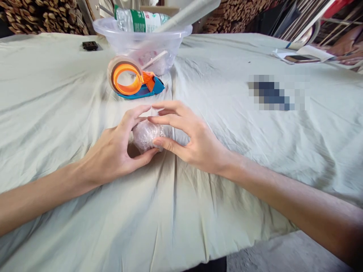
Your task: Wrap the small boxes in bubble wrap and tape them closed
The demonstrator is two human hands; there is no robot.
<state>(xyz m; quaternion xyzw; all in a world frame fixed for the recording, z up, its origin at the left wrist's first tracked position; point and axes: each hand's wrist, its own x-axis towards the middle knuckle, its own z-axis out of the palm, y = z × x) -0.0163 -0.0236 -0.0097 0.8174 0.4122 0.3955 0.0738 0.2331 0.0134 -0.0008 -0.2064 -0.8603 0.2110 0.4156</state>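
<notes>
Between my two hands is a small bundle of clear bubble wrap point(148, 134), rounded and crinkled, low over the cloth. What lies inside the wrap cannot be made out. My left hand point(115, 145) curves around its left side, thumb underneath at the front and fingers over the top. From the right, my right hand point(194, 138) grips it, with the thumb against its front and the fingertips at its upper edge. Just behind stands a tape dispenser point(147, 88) in orange and blue, carrying a roll of tape.
A clear plastic basin point(178, 37) at the back holds a green-labelled bottle point(141, 20) and a pale roll point(193, 15). A small black object point(90, 45) lies left of it. At right are a phone point(302, 59), papers and another person's hand point(347, 49). Wrinkled cloth point(85, 230) covers the table.
</notes>
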